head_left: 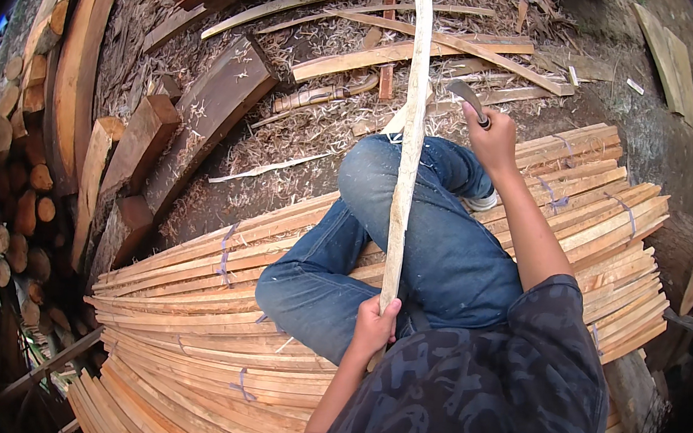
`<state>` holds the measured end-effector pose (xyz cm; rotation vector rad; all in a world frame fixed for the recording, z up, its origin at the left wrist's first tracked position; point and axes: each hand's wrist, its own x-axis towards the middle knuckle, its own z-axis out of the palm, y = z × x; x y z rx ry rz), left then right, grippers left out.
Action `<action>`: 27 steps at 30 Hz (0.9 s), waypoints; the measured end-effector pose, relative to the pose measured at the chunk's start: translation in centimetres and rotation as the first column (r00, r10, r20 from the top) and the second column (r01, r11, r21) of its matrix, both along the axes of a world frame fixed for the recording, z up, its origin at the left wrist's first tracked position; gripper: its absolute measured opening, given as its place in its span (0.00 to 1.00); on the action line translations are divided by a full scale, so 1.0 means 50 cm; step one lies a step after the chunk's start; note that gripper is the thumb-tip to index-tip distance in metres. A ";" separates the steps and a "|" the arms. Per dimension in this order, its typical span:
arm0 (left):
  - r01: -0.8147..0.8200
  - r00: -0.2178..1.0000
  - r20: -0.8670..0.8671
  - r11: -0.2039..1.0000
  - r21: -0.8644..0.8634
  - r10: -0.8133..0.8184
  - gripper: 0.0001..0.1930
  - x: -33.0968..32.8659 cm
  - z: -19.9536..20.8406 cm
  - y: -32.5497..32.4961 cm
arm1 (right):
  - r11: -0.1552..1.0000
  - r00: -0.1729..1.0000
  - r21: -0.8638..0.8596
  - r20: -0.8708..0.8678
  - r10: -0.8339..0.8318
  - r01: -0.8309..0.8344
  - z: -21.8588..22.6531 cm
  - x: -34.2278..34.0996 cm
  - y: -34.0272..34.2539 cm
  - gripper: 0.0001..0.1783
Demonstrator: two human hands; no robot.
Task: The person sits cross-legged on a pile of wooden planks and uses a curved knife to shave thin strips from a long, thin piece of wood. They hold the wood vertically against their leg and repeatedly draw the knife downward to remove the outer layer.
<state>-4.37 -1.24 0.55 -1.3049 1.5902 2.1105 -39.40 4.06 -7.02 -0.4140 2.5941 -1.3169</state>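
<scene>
My left hand [372,325] is closed around the lower part of a long pale wooden pole [408,155]. The pole runs over my crossed legs in blue jeans and away past the far edge of the view. To the right of it, my right hand [494,139] grips a curved knife [468,96] by its handle. The blade is raised, pointing left toward the pole but apart from it. Under me lie bundles of sawn wood strips [198,319], bound with purplish ties.
Thick timber beams [219,99] and stacked round logs [26,214] stand at the left. Wood shavings and loose strips [399,56] litter the ground ahead. A board [665,60] lies at the far right, and a cut log [684,255] sits beside the bundles.
</scene>
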 end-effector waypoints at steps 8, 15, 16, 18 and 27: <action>0.014 0.998 0.058 0.978 -0.207 -0.002 0.17 -0.009 0.012 0.012 | 0.879 0.936 0.466 -0.258 0.238 -0.095 0.111 -0.139 -0.070 0.14; 0.054 0.997 0.072 0.919 -0.390 -0.028 0.18 -0.012 0.000 0.018 | 0.843 0.902 0.536 -0.382 0.199 0.042 0.089 -0.264 -0.117 0.13; 0.044 0.997 0.069 0.926 -0.375 -0.020 0.18 -0.011 -0.003 0.022 | 0.849 0.899 0.526 -0.393 0.194 0.047 0.084 -0.269 -0.117 0.14; 0.033 0.997 0.071 0.955 -0.296 -0.012 0.19 -0.012 0.000 0.018 | 0.852 0.921 0.523 -0.340 0.188 0.019 0.097 -0.248 -0.118 0.13; 0.039 0.998 -0.049 0.995 -0.087 -0.043 0.21 0.005 -0.001 0.000 | 0.852 0.635 0.425 -0.577 0.515 -0.305 0.110 -0.095 -0.099 0.12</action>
